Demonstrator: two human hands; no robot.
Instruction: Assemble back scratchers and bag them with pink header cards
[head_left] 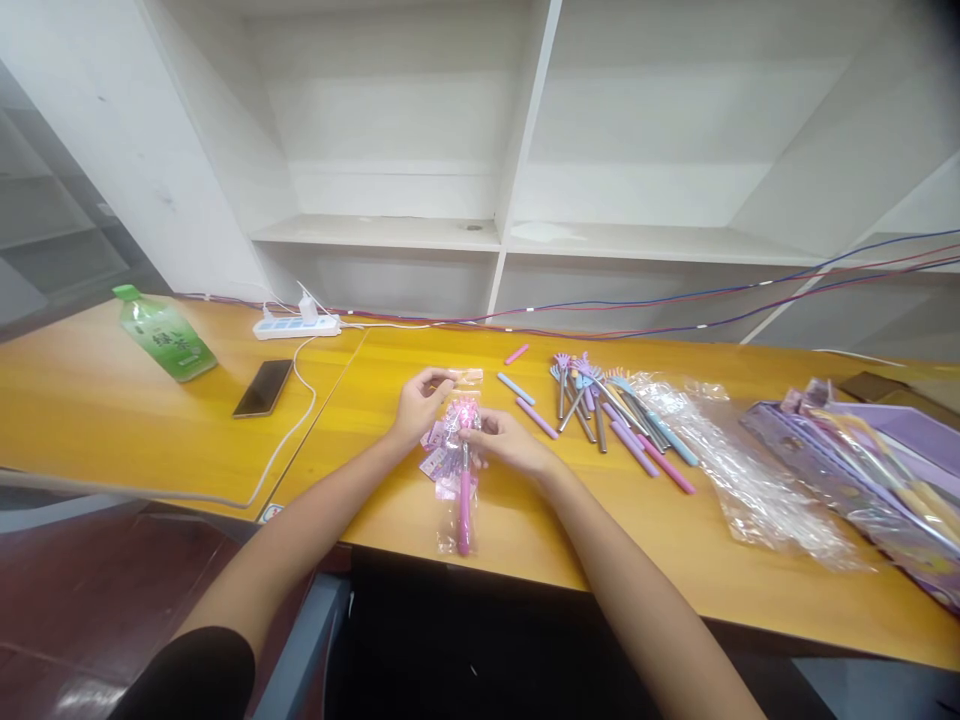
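A pink back scratcher (463,510) lies inside a long clear plastic bag (470,377) at the table's front edge, its handle toward me. My left hand (422,405) pinches the bag near its far end. From the right, my right hand (506,440) grips the bagged scratcher around its middle, thumb on top; some of its fingers are hidden. Small printed purple cards (433,462) lie beneath and left of the bag. Farther right is a pile of back scratchers (581,385) with hand-shaped heads, metal rods and coloured handles.
Loose coloured tubes (516,388) lie between my hands and the pile. Clear plastic bags (757,480) and a purple package (847,470) of more scratchers are at right. Leftward are a green bottle (166,335), a phone (262,388) and a power strip (296,326) with a white cable.
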